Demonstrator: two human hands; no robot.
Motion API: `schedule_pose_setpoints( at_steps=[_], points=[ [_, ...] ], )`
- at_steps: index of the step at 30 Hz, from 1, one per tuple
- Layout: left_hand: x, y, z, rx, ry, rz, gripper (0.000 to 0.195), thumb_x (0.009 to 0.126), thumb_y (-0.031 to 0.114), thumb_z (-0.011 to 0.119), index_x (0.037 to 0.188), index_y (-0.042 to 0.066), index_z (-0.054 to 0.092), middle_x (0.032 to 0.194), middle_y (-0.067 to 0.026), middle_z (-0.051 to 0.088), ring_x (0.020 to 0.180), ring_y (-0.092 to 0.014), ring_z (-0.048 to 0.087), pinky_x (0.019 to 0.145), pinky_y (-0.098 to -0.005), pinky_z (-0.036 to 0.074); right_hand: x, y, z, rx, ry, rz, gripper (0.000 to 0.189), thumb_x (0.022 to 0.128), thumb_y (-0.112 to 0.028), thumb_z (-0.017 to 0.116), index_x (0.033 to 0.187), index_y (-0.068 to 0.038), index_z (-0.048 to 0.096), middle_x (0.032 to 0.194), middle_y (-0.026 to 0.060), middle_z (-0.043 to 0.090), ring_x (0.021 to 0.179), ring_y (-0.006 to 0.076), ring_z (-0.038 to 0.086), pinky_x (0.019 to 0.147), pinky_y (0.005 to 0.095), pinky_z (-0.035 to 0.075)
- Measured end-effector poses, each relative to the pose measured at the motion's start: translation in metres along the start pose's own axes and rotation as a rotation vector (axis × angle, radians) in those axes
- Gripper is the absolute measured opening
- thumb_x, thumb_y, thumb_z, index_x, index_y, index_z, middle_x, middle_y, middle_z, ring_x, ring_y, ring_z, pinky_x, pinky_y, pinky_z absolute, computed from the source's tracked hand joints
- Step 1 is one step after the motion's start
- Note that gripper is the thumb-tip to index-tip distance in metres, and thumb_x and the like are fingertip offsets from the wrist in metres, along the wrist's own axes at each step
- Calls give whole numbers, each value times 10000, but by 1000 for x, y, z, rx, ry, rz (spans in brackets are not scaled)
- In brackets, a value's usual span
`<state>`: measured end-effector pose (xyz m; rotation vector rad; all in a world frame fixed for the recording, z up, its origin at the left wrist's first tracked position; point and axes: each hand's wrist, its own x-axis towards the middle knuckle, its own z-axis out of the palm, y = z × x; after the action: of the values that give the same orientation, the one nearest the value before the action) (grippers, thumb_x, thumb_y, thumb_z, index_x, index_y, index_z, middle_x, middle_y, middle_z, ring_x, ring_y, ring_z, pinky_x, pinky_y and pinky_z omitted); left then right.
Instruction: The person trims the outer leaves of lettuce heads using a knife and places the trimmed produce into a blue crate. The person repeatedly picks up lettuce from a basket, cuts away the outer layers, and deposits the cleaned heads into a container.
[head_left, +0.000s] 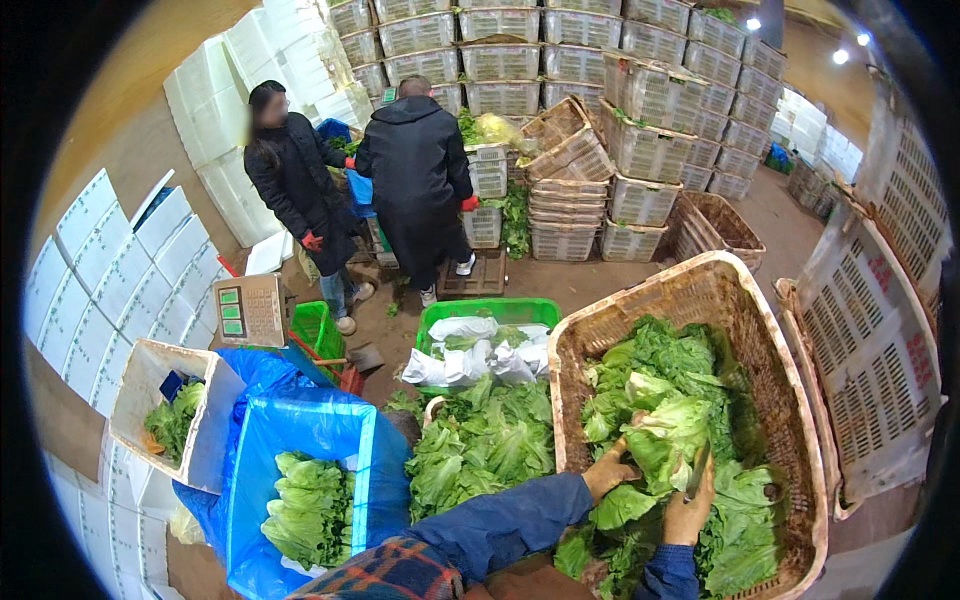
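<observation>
My left hand (609, 472) grips a head of leafy lettuce (664, 435) from its left side, over a large dirty plastic crate (757, 300) of lettuce. In my right hand (688, 510) is a knife (699, 469), its blade upright against the right side of that head. Loose leaves lie under both hands. Left of the crate is a heap of lettuce (487, 442). Farther left, a box lined with blue plastic film (300, 420) holds lettuce heads (311, 510) laid in a row.
A green crate (551, 309) with white-wrapped bundles stands ahead. At left are a foam box (217, 405) and a digital scale (251, 309). Two people in dark coats, one person (300, 180) beside another person (412, 172), stand beyond. Stacked crates (499, 67) line the back; more crates (862, 360) rise at right.
</observation>
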<state>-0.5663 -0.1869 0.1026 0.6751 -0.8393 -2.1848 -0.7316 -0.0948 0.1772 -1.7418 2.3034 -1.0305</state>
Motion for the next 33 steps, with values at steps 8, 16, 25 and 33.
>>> schedule_pose_setpoints(
  at_steps=[8,16,25,33],
  points=[
    [-95,126,67,996,-255,647,862,912,167,746,1635,193,277,1671,-163,277,1496,-344,336,1246,-474,251,-20,58,1,363,24,146,598,1080,-346,496,1581,-63,331,1466,155,521,1331,250,517,1083,382,479],
    [-168,172,23,1311,40,891,1214,713,661,813,1655,201,200,1659,-182,247,1497,-443,259,1248,-522,199,-61,-20,34,538,-177,56,561,1064,-340,509,1541,-67,395,1473,150,528,1345,272,507,1094,412,456],
    [-212,105,-26,1007,150,866,1557,592,610,931,1639,54,-78,1700,-233,61,1556,-436,134,1257,-485,212,-115,-95,61,389,-397,-225,523,1046,-333,524,1495,-71,468,1481,145,536,1360,298,496,1107,446,430],
    [-230,110,-51,914,381,763,1416,634,347,992,1655,116,38,1657,-231,247,1509,-355,312,1233,-431,308,-126,-105,82,-69,-584,-430,494,1030,-327,538,1455,-75,532,1487,140,543,1374,321,485,1118,476,407]
  ],
)
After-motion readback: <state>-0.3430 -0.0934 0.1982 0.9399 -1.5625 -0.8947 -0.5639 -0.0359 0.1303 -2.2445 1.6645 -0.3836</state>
